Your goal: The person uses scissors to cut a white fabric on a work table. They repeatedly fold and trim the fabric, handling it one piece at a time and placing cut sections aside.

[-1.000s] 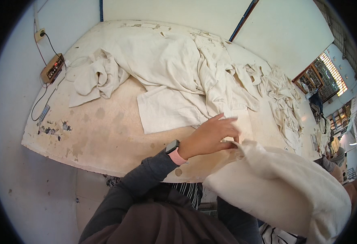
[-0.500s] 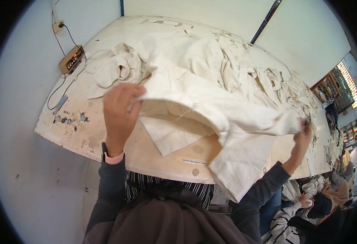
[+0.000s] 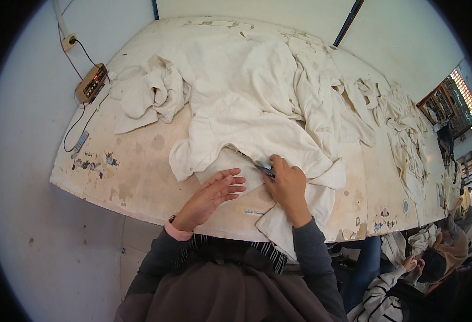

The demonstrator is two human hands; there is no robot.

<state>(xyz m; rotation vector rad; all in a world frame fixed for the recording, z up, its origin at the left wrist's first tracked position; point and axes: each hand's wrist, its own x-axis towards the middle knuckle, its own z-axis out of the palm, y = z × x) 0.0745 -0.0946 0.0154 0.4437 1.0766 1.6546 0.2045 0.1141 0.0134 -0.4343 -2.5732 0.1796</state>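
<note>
A cream cloth garment (image 3: 236, 121) lies spread on the worn table (image 3: 139, 166), its curved edge toward me with loose threads showing along it. Closed around small dark thread snips (image 3: 265, 168), my right hand (image 3: 288, 185) rests over that edge, and the blades point left at the threads. My left hand (image 3: 212, 198) is just left of it, fingers stretched and slightly apart, holding nothing. One panel of the garment hangs over the front edge of the table below my right hand.
More cream cloth (image 3: 158, 94) lies bunched at the left, with further crumpled pieces (image 3: 402, 134) along the right. A brown box with a red display (image 3: 92, 83) and a grey remote (image 3: 81, 141) sit by the left wall. Another person (image 3: 386, 292) works at the lower right.
Both hands have let go of the raised garment and come together near its curved edge. The cloth now lies flat, and the thread snips show in my right hand.
</note>
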